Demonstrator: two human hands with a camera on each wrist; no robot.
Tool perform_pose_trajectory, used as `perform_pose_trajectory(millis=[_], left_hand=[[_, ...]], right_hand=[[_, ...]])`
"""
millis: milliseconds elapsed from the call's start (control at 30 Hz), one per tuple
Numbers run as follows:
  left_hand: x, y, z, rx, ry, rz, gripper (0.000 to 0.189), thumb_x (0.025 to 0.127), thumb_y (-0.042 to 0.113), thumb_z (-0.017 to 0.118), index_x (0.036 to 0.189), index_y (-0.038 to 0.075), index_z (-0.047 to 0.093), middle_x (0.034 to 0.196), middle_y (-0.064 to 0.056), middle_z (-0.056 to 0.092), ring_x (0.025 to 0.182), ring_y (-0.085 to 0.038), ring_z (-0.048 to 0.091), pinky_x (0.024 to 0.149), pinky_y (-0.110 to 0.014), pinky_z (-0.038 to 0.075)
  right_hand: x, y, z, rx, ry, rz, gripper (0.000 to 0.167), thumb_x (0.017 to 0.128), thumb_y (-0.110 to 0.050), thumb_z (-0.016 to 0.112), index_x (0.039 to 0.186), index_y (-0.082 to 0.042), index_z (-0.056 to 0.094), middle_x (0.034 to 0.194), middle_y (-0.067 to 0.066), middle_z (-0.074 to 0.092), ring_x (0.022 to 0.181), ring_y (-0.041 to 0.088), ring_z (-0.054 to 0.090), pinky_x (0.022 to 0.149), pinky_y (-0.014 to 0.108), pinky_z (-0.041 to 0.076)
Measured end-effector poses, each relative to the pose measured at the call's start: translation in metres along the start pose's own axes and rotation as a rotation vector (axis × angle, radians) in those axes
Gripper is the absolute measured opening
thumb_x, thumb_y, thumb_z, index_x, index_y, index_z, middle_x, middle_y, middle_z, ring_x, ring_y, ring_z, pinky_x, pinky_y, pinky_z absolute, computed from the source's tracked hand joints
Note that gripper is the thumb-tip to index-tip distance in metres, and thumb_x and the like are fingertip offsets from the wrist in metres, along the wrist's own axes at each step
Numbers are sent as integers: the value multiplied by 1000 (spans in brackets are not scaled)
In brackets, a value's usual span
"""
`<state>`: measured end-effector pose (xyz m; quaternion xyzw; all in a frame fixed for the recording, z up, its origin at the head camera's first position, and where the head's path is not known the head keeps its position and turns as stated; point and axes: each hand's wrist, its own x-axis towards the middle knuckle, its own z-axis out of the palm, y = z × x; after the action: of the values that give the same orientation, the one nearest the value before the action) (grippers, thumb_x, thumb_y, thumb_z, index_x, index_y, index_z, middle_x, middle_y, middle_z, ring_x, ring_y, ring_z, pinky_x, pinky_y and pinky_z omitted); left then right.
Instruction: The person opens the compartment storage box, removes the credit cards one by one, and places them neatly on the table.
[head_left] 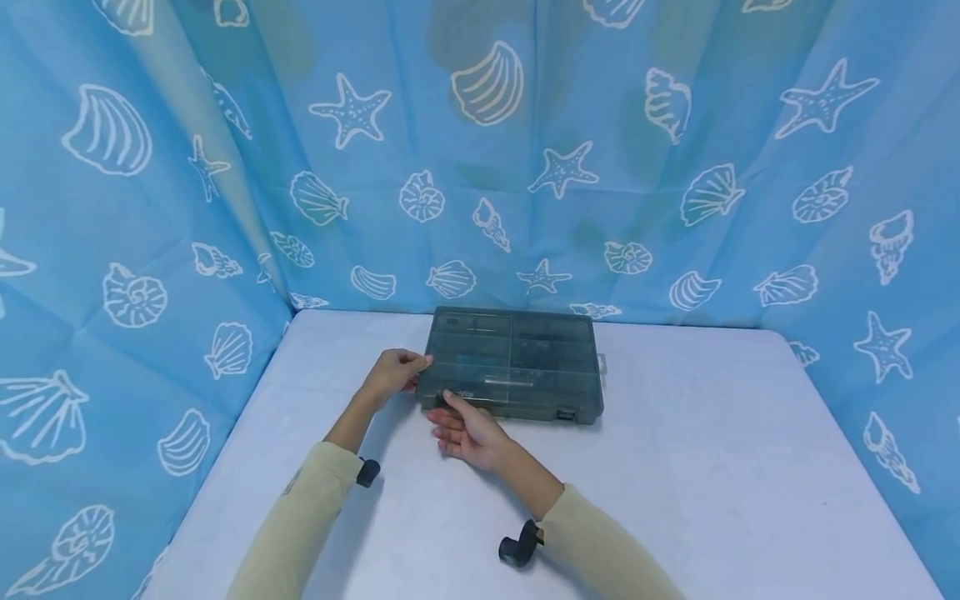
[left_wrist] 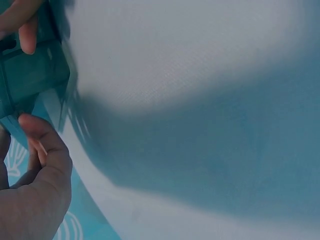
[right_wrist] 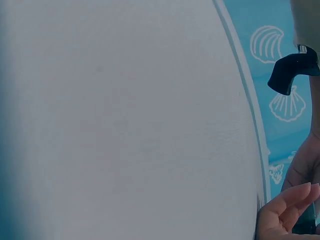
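A dark translucent compartment box (head_left: 555, 343) lies with its lid down near the back of the table. My left hand (head_left: 392, 373) pinches its left edge, thumb on top at the side. At the front left corner, my right hand (head_left: 476, 437) has its thumb on the lid's front edge and the fingers below, in front of the box. A latch (head_left: 566, 414) shows at the front right. The left wrist view has the box's corner (left_wrist: 42, 70) between both hands. In the right wrist view my right hand (right_wrist: 282, 215) hides most of the box.
The box stands on a white-covered table (head_left: 712, 467). Blue curtains (head_left: 540, 233) with white shell and starfish prints hang behind and at both sides. Black wrist cameras (head_left: 517, 550) stick out from both sleeves. A small clear tab (head_left: 602, 364) juts from the box's right side.
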<state>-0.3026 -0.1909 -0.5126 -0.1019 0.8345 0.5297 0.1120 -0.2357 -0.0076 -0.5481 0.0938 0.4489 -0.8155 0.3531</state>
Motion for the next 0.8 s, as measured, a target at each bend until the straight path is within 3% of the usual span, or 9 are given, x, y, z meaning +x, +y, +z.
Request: perform_pose_trajectory(millis=[167,433,567,800], left_hand=[[1,0,1,-3,-2,-11,47,93,37,67,119,-2,61,104,-14,63,84,-22,61,71,-30,56],[1,2,2,1,-8,-8,46,93,36,67,118,-2,61,105,-14,63,86,-23,61,72,-31,56],[1,2,3,-7,-13,-20,46,93,36,67,118,-2,61,105,-15,63,86,-23,61,72,-32,56],[1,4,4,2,-2,-19,47,93,38,66,119,-1,61,105,-13,62,87,-23,61,74,-32,56]], right_hand=[[-1,0,2,6,9,-11,55,94,-39,63,131,0,53,90,-1,72,74,13,64,69,29,55],[-6,0,5,-29,32,-29,39,96,-41,60,107,-4,68,86,-2,70,70,12,61,66,29,54],[-5,-2,2,-30,17,-2,36,97,-39,57,104,-6,68,85,-2,69,70,12,60,66,28,53],[-2,-4,-3,32,45,79,26,103,-13,42,112,1,62,84,0,67,72,12,60,67,26,52]])
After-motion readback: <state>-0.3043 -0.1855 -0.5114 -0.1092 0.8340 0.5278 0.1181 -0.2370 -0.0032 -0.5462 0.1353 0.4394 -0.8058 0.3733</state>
